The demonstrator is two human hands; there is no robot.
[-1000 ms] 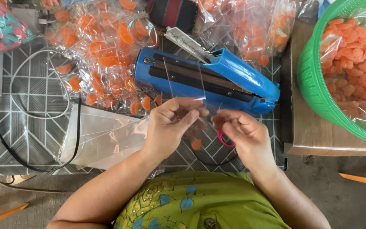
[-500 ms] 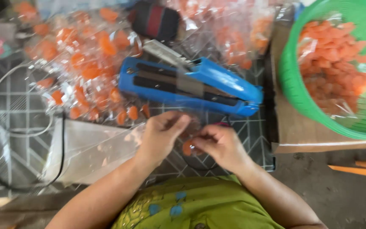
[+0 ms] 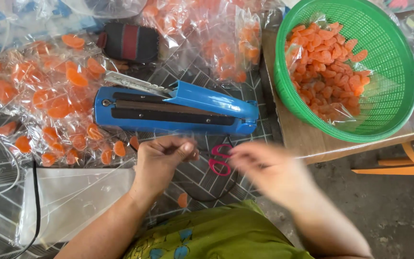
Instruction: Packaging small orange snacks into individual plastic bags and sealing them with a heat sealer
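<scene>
My left hand point(image 3: 161, 160) is curled just in front of the blue heat sealer point(image 3: 178, 108), thumb pressed to forefinger on a thin clear plastic bag that is hard to make out. My right hand point(image 3: 264, 168) is blurred with motion to its right, fingers loosely apart and nothing visible in them. It is over the patterned mat near the red scissors point(image 3: 220, 160). The sealer's arm is raised at its left end.
A green basket point(image 3: 398, 72) of orange candy slices stands on a board at the right. Sealed bags of orange candy point(image 3: 58, 96) lie heaped left and behind the sealer. A stack of empty clear bags point(image 3: 73, 196) and a black cable point(image 3: 36, 201) lie lower left.
Both hands were together pinching the clear bag in front of the sealer. The right hand has now come off and swings right; the left stays in place. The camera has shifted.
</scene>
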